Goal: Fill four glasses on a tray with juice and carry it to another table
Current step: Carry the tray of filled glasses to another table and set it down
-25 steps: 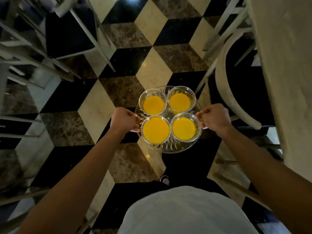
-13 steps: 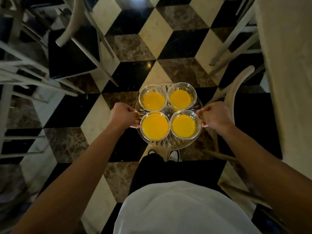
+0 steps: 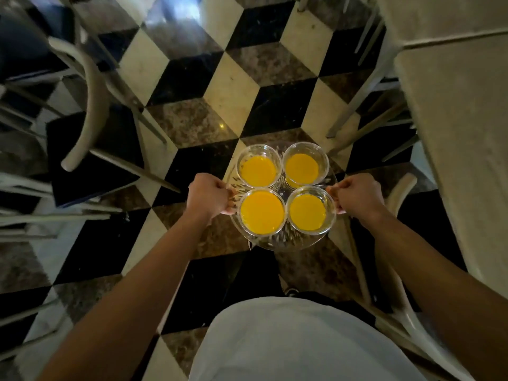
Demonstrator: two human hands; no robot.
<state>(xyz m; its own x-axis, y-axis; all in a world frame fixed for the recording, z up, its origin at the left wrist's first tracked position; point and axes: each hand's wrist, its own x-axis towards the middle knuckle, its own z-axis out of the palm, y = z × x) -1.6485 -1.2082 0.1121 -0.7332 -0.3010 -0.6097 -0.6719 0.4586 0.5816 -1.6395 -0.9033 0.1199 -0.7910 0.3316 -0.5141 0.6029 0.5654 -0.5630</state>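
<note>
juice, bright orange, fills all four clear round glasses, packed two by two on the round cut-glass tray. your left hand curls tight on its rim at 9 o'clock, your right hand at 3 o'clock, opposite grips that likely keep it level. it hangs over the checkered floor; the pale table lies at 2 o'clock.
</note>
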